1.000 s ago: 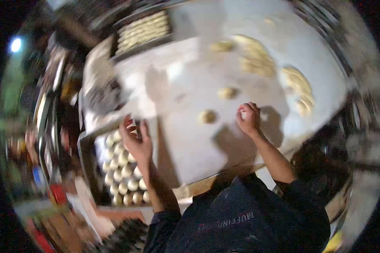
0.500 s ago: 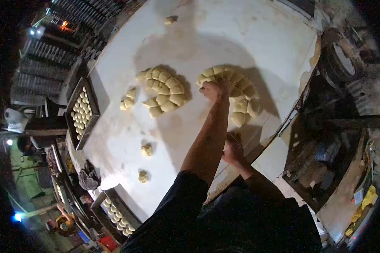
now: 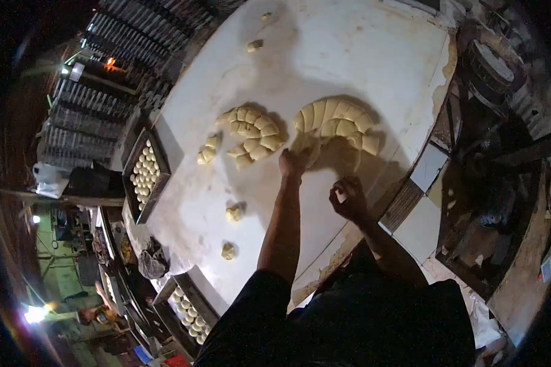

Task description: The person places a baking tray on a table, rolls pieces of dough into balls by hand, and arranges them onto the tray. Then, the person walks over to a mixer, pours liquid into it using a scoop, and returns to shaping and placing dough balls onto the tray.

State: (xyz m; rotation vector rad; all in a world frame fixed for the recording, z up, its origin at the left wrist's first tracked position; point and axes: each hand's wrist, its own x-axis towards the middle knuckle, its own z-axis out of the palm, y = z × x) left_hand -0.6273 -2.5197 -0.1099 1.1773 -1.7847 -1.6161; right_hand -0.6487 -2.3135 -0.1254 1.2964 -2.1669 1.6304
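Observation:
A curved cluster of cut dough pieces point(image 3: 330, 113) lies on the white tabletop. At its lower left end, my left hand point(image 3: 294, 163) is closed around a pale, blurred piece of dough point(image 3: 303, 142). My right hand point(image 3: 349, 199) hovers closer to my body, below the cluster, its fingers curled in a ring. A light patch shows within that curl, and I cannot tell whether it is dough or the table behind. To the left sits a second curved cluster of dough point(image 3: 257, 131), with a short strip of dough point(image 3: 208, 150) beside it.
Two dark trays hold rows of dough balls: one at the table's left edge point(image 3: 160, 182), another lower left point(image 3: 207, 309). Single dough lumps point(image 3: 233, 213) lie on the white table point(image 3: 361, 55). A dark crumpled bag point(image 3: 153, 259) rests by the left edge. Worn tiles point(image 3: 419, 229) line the right.
My left hand has drawn back from the right cluster toward me, with dough at its fingers. My right hand has risen into clearer view over the table. The camera view has shifted.

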